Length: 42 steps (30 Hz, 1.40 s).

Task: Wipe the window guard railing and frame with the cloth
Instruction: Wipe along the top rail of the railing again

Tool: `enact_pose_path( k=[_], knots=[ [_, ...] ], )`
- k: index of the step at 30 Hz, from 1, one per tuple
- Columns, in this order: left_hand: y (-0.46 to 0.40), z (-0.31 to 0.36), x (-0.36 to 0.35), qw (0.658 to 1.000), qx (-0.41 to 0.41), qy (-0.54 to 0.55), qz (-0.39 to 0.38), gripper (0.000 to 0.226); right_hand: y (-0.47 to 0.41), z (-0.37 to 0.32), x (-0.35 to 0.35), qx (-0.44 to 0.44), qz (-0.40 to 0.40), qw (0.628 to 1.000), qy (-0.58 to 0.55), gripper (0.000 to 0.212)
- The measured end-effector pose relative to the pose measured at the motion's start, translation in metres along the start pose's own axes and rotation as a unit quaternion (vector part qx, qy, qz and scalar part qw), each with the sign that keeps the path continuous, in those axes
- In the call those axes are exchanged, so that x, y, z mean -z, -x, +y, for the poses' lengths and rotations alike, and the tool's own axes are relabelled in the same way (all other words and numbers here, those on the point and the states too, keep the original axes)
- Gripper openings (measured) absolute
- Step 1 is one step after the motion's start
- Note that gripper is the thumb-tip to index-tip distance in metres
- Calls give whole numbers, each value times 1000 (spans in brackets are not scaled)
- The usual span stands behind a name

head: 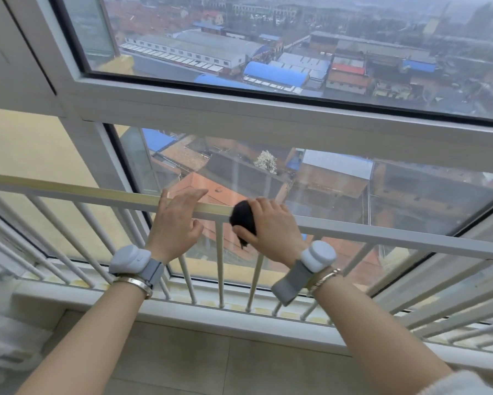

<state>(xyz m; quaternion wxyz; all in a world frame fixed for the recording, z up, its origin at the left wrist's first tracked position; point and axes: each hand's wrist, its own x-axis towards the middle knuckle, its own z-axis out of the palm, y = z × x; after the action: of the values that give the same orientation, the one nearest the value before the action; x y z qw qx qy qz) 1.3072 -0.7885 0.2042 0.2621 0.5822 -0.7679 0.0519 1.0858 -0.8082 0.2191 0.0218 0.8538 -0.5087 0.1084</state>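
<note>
While a person leans toward a high-rise window, both bare hands sit on the top bar of a white guard railing [382, 238] that runs across the lower pane. The right hand [271, 223] has its fingers curled over a bunched dark cloth [244, 219], pressing it against the bar. Just beside it, the left hand [174, 223] rests on the bar with fingers loosely extended over the top and thumb tucked beneath, holding nothing. Vertical bars drop to the sill; the white window frame [239, 109] crosses above, well apart from the cloth. Because the cloth is wadded small, it may skip the bar's underside, or slip from the grip and drop behind the bars.
</note>
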Motion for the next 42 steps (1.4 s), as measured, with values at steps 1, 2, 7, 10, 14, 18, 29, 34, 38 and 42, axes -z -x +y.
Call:
enact_pose_path(
  k=[1,2,7,10,14,18,29,34,38,42],
  knots=[
    [0,-5,3,1000,3,-1,7,66,-7,-13,-3,5,6,1000,-2,66],
    [1,-15,8,1000,8,-3,10,66,-17,-30,-8,9,10,1000,-7,66],
    [10,-78,36,999,23,-22,-21,61,-56,-90,-18,45,-12,999,-26,56],
    [10,-114,47,998,10,-40,-53,54,-43,-71,-14,11,4,997,-80,53],
    [13,-147,53,997,-10,-58,-56,51,-9,-38,-11,-195,133,969,-74,58],
    [16,-164,58,997,-26,-44,-59,55,-35,-79,-27,-234,143,961,-14,49],
    [15,-171,49,999,-35,-15,-13,46,-61,-131,-33,0,113,988,-109,41],
    [16,-171,48,1000,-26,-10,-12,48,-35,-100,-28,-188,211,958,-52,39],
    [17,-169,47,1000,-23,-7,-18,41,-63,-146,-41,-166,179,969,-46,38],
    [17,-168,46,1000,-16,-9,-11,38,-86,-187,-63,-34,143,988,-44,44]
  ],
)
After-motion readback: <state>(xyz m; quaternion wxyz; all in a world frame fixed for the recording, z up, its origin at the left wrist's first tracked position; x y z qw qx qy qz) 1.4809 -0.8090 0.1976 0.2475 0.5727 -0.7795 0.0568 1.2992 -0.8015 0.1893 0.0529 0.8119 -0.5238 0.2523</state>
